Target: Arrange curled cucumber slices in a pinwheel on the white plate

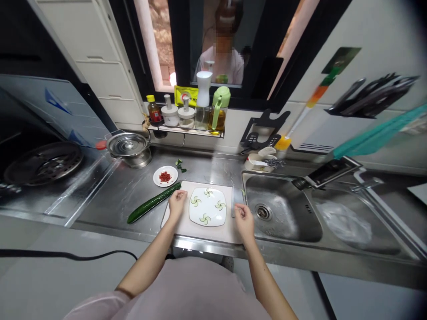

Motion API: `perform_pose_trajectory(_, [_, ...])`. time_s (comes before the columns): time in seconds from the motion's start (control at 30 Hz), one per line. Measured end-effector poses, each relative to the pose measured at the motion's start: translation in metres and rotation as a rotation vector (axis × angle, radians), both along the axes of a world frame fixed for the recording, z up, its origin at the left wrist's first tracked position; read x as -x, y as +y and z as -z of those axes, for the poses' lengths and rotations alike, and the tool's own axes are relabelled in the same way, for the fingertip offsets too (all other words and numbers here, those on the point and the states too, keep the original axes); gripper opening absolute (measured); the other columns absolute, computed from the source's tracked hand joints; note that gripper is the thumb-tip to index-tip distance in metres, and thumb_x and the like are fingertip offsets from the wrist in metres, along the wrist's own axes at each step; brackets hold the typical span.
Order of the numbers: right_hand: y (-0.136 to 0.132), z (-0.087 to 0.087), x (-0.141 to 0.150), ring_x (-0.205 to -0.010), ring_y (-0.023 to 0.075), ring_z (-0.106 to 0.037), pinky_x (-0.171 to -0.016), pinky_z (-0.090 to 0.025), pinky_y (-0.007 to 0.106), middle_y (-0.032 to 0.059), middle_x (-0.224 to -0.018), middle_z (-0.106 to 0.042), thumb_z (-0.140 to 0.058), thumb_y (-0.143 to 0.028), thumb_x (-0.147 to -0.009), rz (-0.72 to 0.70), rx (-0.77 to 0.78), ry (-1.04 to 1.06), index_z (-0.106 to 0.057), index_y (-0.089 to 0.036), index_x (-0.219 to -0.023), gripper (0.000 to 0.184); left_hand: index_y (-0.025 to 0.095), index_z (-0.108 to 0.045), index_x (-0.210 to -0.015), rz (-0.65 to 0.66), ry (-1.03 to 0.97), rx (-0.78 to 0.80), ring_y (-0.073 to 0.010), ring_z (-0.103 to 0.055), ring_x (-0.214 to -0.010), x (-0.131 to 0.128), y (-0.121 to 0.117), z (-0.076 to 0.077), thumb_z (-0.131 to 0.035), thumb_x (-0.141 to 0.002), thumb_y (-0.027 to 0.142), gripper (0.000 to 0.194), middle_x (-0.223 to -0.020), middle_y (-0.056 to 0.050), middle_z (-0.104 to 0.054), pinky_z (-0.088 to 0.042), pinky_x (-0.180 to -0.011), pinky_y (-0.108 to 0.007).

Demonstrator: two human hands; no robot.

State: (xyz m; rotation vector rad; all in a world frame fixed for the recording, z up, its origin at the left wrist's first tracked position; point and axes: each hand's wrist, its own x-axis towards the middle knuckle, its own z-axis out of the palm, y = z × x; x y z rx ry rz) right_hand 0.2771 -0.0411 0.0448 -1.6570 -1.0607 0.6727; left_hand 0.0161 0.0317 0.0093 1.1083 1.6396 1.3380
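Loosely curled beside the left edge of a white plate (213,209), my left hand (177,205) is closed with nothing seen in it. The plate bears several pinwheels of thin cucumber slices and rests on a pale cutting board (196,232). At the board's right side my right hand (245,220) is also closed, fingers drawn together, near a knife blade (237,195); no held thing shows. A long green cucumber (151,205) lies slanted to the left, its upper end close to my left hand.
A small white dish (155,177) holds red bits, with cucumber scraps (180,166) beside it. A lidded steel pot (135,153) stands back left. To the right is a steel sink (283,213) with a black faucet (328,173). A rack (187,130) carries seasoning bottles.
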Motion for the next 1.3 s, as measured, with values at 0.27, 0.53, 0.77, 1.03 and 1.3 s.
perform_pose_trajectory(0.27, [-0.02, 0.002, -0.02, -0.052, 0.0121, -0.038, -0.052, -0.031, 0.025, -0.0059, -0.054, -0.038, -0.058, -0.053, -0.07, 0.092, 0.046, 0.033, -0.063, -0.015, -0.082, 0.04, 0.017, -0.062, -0.086, -0.06, -0.142, -0.047, -0.0127, -0.053, -0.067, 0.03, -0.031, -0.013, -0.068, -0.07, 0.051, 0.038, -0.073, 0.0, -0.059, -0.043, -0.064, -0.023])
perform_pose_trajectory(0.53, [-0.027, -0.009, -0.015, -0.052, 0.013, -0.04, -0.053, -0.032, 0.026, -0.0048, -0.054, -0.041, -0.058, -0.056, -0.07, 0.044, 0.046, -0.026, -0.065, -0.015, -0.085, 0.044, 0.019, -0.063, -0.093, 0.139, 0.184, 0.022, -0.0114, -0.049, -0.059, 0.061, -0.01, -0.031, -0.06, -0.077, 0.045, 0.03, -0.065, 0.003, -0.054, -0.039, -0.06, -0.022])
perform_pose_trajectory(0.77, [-0.034, 0.005, -0.023, -0.052, 0.0127, -0.039, -0.051, -0.03, 0.026, -0.0052, -0.056, -0.039, -0.06, -0.06, -0.069, 0.073, 0.102, 0.009, -0.065, -0.015, -0.088, 0.049, 0.023, -0.065, -0.101, 0.097, 0.583, 0.205, -0.0146, -0.058, -0.07, 0.1, 0.038, -0.032, -0.057, -0.081, 0.035, 0.024, -0.078, 0.0, -0.066, -0.04, -0.067, -0.024])
perform_pose_trajectory(1.03, [-0.025, 0.015, -0.012, -0.052, 0.0131, -0.038, -0.052, -0.032, 0.027, -0.0065, -0.055, -0.036, -0.06, -0.064, -0.066, 0.041, 0.148, 0.048, -0.065, -0.015, -0.086, 0.052, 0.025, -0.07, -0.091, 0.107, 0.875, 0.522, -0.0238, -0.063, -0.1, 0.109, 0.086, -0.02, -0.058, -0.08, 0.032, 0.018, -0.104, -0.006, -0.071, -0.041, -0.08, -0.031])
perform_pose_trajectory(1.3, [-0.006, 0.008, 0.003, -0.051, 0.0127, -0.038, -0.05, -0.03, 0.026, -0.0066, -0.053, -0.036, -0.058, -0.06, -0.069, -0.024, 0.149, 0.029, -0.065, -0.015, -0.085, 0.048, 0.024, -0.072, -0.084, 0.088, 1.007, 0.596, -0.03, -0.061, -0.102, 0.091, 0.108, -0.016, -0.058, -0.079, 0.034, 0.018, -0.103, -0.011, -0.071, -0.036, -0.089, -0.043])
